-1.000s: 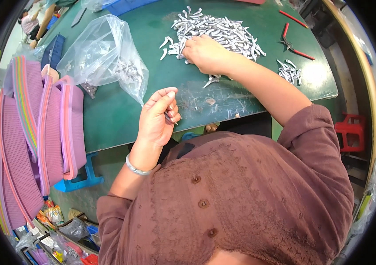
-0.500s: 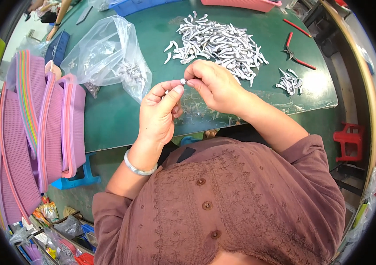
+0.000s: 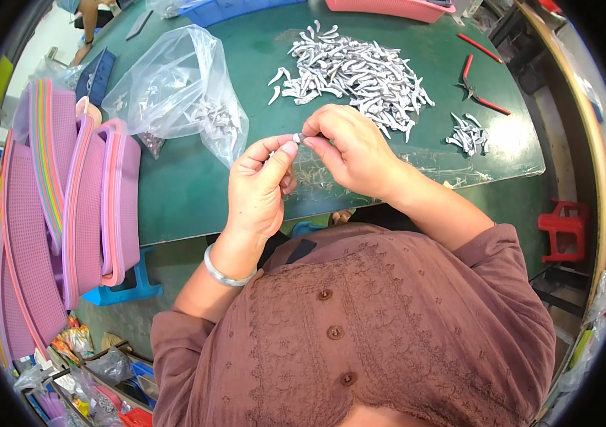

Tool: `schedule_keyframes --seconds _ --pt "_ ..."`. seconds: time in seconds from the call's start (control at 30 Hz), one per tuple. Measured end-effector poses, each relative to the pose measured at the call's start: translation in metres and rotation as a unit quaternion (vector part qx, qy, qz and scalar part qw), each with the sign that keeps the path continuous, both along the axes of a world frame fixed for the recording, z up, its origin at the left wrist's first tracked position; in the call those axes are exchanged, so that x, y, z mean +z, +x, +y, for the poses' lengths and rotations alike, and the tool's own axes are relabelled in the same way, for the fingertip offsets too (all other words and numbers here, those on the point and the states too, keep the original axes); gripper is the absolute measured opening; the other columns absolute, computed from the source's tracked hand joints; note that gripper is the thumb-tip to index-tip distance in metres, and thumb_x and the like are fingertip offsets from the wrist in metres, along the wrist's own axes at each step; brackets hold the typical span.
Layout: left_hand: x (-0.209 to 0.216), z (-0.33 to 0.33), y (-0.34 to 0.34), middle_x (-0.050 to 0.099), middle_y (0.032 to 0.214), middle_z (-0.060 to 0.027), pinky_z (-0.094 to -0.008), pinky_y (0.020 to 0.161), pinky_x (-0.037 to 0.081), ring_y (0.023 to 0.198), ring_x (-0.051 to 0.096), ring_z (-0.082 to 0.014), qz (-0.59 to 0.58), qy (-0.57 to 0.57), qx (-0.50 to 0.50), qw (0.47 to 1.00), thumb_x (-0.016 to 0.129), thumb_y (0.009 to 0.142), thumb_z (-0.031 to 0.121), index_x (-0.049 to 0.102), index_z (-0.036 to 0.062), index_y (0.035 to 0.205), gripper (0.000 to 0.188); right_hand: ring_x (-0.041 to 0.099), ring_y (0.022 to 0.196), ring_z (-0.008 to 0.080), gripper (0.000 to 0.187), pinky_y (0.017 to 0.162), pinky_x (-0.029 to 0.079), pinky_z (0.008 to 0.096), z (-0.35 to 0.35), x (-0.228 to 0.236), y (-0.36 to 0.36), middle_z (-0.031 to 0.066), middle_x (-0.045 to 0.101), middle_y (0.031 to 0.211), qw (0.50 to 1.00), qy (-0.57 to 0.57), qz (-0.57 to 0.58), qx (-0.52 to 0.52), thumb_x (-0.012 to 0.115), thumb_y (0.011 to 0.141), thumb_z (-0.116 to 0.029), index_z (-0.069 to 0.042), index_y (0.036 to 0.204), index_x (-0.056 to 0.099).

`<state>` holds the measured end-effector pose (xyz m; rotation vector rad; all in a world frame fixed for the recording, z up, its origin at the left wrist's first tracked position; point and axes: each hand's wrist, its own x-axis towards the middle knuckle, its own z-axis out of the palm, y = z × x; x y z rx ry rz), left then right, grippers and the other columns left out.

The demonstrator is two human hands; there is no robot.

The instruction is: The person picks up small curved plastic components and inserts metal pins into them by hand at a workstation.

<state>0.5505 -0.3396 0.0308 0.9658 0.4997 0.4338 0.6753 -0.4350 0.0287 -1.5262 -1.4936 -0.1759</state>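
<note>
My left hand (image 3: 260, 185) and my right hand (image 3: 349, 146) meet above the near edge of the green table (image 3: 196, 192), both pinching one small silver metal piece (image 3: 299, 137) between their fingertips. Just beyond them lies a big heap of curved silver metal pieces (image 3: 356, 67). A smaller cluster of the same pieces (image 3: 466, 134) sits to the right. A clear plastic bag (image 3: 175, 89) with small metal parts inside rests at the left of the hands.
Red-handled pliers (image 3: 475, 87) lie at the far right of the table. Stacked pink and purple plastic baskets (image 3: 54, 213) stand on edge at the left. A pink tray (image 3: 395, 7) and blue tray (image 3: 232, 8) sit at the far edge. A red stool (image 3: 566, 228) is at the right.
My right hand left the heap with a piece and came to my left hand; both hands now hold it together, slightly nearer to me.
</note>
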Motion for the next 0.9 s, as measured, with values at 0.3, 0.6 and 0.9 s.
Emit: schedule_keyframes --seconds 0.3,0.6,0.9 --pt "-0.005 0.0 -0.001 0.048 0.06 0.003 -0.0191 0.044 0.032 0.048 0.039 -0.0048 -0.008 -0.018 0.008 1.0 0.059 0.081 0.009 0.059 0.003 0.084 0.007 0.05 0.067 0.029 0.012 0.06 0.038 0.0364 -0.001 -0.003 -0.005 0.0097 0.051 0.071 1.0 -0.006 0.012 0.0 0.059 0.07 -0.003 -0.004 0.077 0.049" --pt "-0.011 0.003 0.002 0.043 0.059 0.0017 -0.0206 0.044 0.029 0.05 0.036 -0.0074 0.026 -0.074 0.007 0.997 0.055 0.082 0.011 0.054 0.0047 0.081 0.007 0.051 0.07 0.0315 0.012 0.062 0.039 0.038 0.003 -0.011 -0.005 0.0109 0.052 0.074 0.998 -0.021 0.054 0.017 0.058 0.072 -0.004 -0.004 0.081 0.05" --pt "-0.014 0.014 -0.001 0.045 0.061 0.0013 -0.0206 0.046 0.031 0.051 0.038 -0.0071 0.008 -0.055 0.014 0.998 0.056 0.082 0.01 0.055 0.0052 0.08 0.006 0.055 0.063 0.0263 0.02 0.056 0.044 0.0328 0.013 -0.006 0.004 0.0114 0.055 0.071 0.981 -0.089 0.138 0.101 0.057 0.074 -0.003 -0.002 0.092 0.047"
